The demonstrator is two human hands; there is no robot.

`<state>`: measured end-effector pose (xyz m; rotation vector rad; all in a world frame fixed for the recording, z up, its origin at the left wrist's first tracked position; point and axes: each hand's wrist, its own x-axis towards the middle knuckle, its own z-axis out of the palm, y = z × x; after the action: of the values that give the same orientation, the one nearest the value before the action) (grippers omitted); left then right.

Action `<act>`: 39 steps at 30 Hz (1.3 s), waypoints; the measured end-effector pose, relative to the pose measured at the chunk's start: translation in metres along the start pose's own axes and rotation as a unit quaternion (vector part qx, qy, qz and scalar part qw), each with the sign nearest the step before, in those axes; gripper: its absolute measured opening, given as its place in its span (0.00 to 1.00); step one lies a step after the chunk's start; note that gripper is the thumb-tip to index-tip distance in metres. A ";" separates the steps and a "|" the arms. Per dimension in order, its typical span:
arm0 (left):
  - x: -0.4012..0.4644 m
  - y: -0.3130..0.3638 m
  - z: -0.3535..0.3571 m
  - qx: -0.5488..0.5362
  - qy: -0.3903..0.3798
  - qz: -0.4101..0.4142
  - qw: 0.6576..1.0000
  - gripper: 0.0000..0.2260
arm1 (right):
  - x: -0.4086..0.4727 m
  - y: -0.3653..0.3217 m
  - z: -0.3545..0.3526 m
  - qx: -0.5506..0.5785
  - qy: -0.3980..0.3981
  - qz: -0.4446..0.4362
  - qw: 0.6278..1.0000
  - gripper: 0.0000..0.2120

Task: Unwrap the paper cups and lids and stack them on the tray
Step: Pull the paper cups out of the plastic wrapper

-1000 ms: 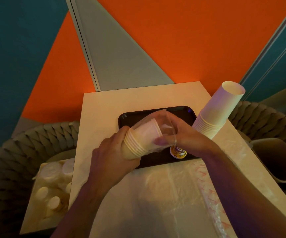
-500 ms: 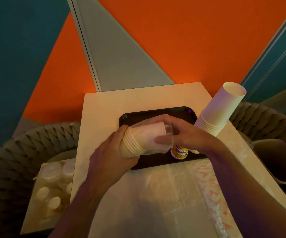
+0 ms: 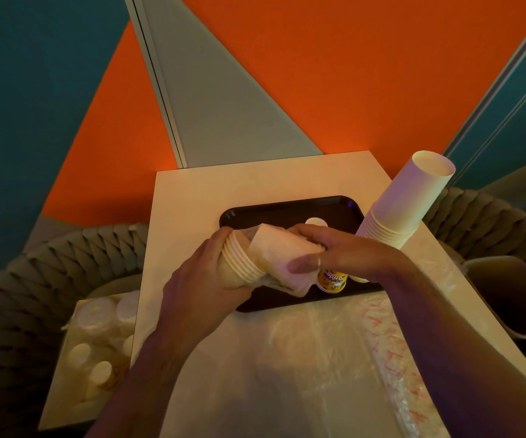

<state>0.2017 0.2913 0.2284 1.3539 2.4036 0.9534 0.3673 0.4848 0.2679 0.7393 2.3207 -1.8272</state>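
Observation:
A short stack of paper cups (image 3: 249,263) lies sideways above the dark tray (image 3: 287,210), partly inside a clear plastic wrapper (image 3: 284,257). My left hand (image 3: 205,286) grips the rim end of this stack. My right hand (image 3: 337,251) pinches the wrapper at the stack's other end, over the tray. A taller stack of white paper cups (image 3: 404,203) stands upside down at the tray's right edge. A small yellow printed cup (image 3: 332,281) shows under my right hand on the tray.
A round white lid (image 3: 316,221) lies on the tray. Loose clear plastic sheeting (image 3: 318,358) covers the near tabletop. A box with wrapped cups and lids (image 3: 97,343) sits on the left wicker chair. A grey bin (image 3: 517,298) stands to the right.
The wrapper has collapsed and bunched around the cups' far end; my right hand has closed on it and moved slightly toward my left hand. The stack stays above the tray.

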 end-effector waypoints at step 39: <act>0.000 -0.018 -0.012 -0.037 0.032 -0.071 0.996 0.36 | 0.053 0.052 -0.053 -0.171 0.355 -0.014 0.919 0.32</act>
<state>0.1838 0.2795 0.2258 1.1274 2.4464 1.0519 0.3542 0.5594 0.2170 1.4982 2.9599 -1.2057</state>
